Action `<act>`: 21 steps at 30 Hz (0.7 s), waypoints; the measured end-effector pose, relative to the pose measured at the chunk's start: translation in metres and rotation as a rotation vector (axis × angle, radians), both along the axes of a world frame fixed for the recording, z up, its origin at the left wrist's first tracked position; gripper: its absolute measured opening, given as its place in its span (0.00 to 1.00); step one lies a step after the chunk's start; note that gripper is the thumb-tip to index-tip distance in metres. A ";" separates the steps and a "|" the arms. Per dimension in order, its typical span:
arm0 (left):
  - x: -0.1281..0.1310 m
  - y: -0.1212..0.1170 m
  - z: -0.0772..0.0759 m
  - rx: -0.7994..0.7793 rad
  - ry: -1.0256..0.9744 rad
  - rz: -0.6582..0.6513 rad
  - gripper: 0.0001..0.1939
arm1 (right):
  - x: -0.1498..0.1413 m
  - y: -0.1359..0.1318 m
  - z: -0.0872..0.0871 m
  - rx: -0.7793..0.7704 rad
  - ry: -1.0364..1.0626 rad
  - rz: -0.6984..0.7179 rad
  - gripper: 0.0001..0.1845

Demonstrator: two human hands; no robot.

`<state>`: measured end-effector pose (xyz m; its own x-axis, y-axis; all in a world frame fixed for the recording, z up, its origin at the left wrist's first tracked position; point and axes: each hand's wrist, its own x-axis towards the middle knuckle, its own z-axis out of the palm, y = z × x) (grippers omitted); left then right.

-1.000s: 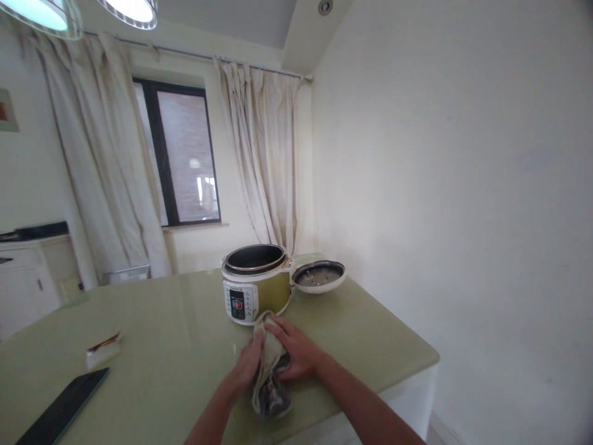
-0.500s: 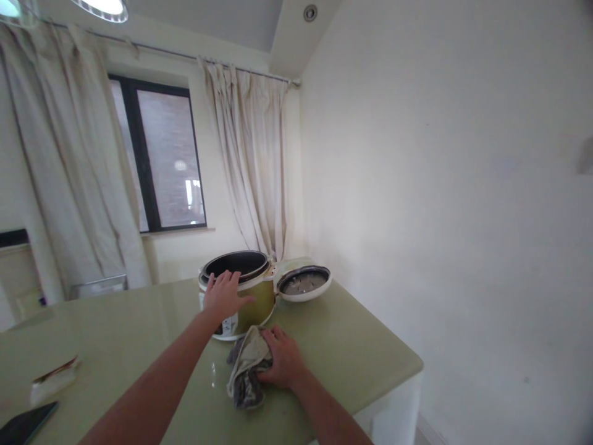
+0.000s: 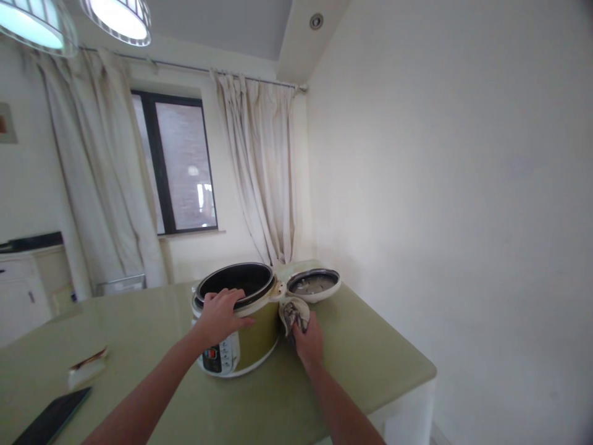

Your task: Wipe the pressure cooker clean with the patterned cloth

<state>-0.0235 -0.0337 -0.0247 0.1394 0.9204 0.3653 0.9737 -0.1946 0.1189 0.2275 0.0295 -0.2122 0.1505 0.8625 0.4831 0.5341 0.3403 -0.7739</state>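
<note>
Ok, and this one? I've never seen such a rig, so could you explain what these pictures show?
There is no robot here: the arms belong to a person working bare-handed. Every picture comes from one camera worn on the head, looking forward and down.

On the green table stands an open cooker, its lid swung out beside it, inner side up. Further left lie a flat dark object and a small whitish item I can't identify.

The left hand lies over the cooker's near rim; whether it grips is unclear. The right hand holds a crumpled cloth by the cooker's lid side.
</note>
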 end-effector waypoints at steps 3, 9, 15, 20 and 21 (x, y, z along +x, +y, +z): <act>0.001 -0.035 -0.003 -0.013 -0.034 -0.029 0.28 | -0.003 -0.002 0.004 -0.080 0.180 -0.122 0.27; 0.005 -0.080 -0.004 0.035 -0.175 -0.112 0.23 | -0.002 -0.004 0.007 -0.055 0.319 -0.131 0.37; -0.029 -0.048 0.031 0.288 -0.384 0.197 0.28 | -0.001 -0.001 0.002 -0.015 0.351 -0.115 0.38; -0.058 -0.002 0.016 0.123 -0.610 0.366 0.29 | 0.000 -0.002 0.005 0.027 0.399 -0.102 0.42; -0.061 0.003 0.010 0.093 -0.641 0.340 0.27 | 0.001 -0.002 0.006 0.041 0.412 -0.094 0.42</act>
<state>-0.0848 -0.0310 -0.0148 -0.4156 0.8362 0.3578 0.7269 0.0689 0.6833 0.2281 0.0270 -0.2061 0.4154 0.8173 0.3993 0.2128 0.3395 -0.9162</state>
